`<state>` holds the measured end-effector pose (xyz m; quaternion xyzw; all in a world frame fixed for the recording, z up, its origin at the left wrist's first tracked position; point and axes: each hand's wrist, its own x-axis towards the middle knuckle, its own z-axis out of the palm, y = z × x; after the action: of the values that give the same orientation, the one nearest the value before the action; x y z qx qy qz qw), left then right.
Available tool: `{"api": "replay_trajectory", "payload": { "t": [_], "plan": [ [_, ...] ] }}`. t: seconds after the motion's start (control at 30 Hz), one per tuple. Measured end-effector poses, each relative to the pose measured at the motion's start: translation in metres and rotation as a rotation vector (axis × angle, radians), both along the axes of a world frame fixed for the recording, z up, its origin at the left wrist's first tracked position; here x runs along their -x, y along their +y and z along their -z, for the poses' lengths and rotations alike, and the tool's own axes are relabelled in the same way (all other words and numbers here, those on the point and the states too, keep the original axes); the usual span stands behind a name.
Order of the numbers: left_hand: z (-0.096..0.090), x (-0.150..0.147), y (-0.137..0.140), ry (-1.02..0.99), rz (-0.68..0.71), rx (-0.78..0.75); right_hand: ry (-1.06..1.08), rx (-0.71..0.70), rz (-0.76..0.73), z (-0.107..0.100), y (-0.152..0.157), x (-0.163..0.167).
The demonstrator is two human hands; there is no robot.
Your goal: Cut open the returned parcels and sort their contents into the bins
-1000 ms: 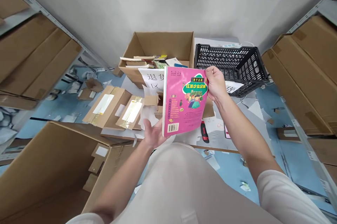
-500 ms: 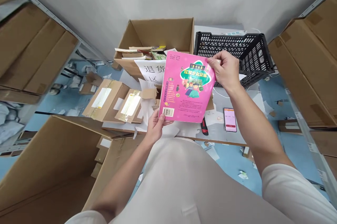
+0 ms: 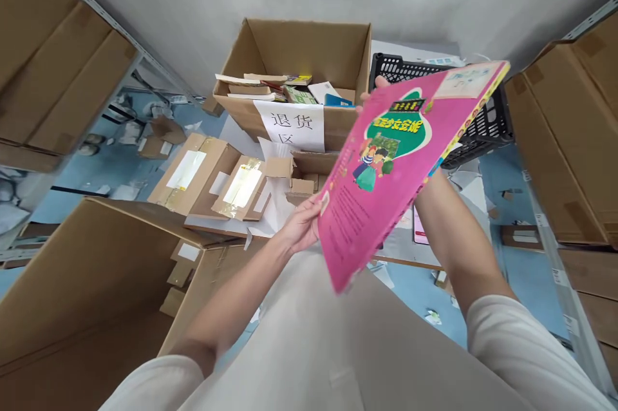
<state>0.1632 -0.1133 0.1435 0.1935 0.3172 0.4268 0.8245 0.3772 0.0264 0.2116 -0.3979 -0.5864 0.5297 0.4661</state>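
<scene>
A pink children's book (image 3: 355,205) with a green cartoon panel is tilted in front of me, its yellow spine edge turned up to the right. My left hand (image 3: 305,225) grips its lower left edge, thumb on the cover. Behind the book is my right hand (image 3: 380,82); only some fingertips show at the upper left edge, and the palm is hidden. Beneath the book, on the table, stands a small open cardboard box (image 3: 303,187). Part of a phone (image 3: 420,228) shows beside my right forearm.
At the back, a large carton (image 3: 309,37) with a paper sign (image 3: 294,122) holds several books. A black plastic crate (image 3: 393,66) stands to its right. Two taped parcels, one a wide box (image 3: 193,172), sit left. A big open carton (image 3: 96,256) stands at lower left.
The book has swung from facing me to a steep tilt, its spine edge now visible. My right hand has gone from its top right corner to behind it. The view has shifted slightly.
</scene>
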Motion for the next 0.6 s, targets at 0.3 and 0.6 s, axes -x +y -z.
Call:
{"api": "replay_trajectory", "payload": {
  "t": [0.3, 0.6],
  "plan": [
    [-0.015, 0.036, 0.005, -0.050, 0.062, -0.020, 0.103, -0.101, 0.200, -0.004, 0.006, 0.018],
    [0.025, 0.093, -0.003, 0.352, -0.155, -0.209, -0.073, -0.054, 0.290, -0.012, -0.015, 0.024]
  ]
}}
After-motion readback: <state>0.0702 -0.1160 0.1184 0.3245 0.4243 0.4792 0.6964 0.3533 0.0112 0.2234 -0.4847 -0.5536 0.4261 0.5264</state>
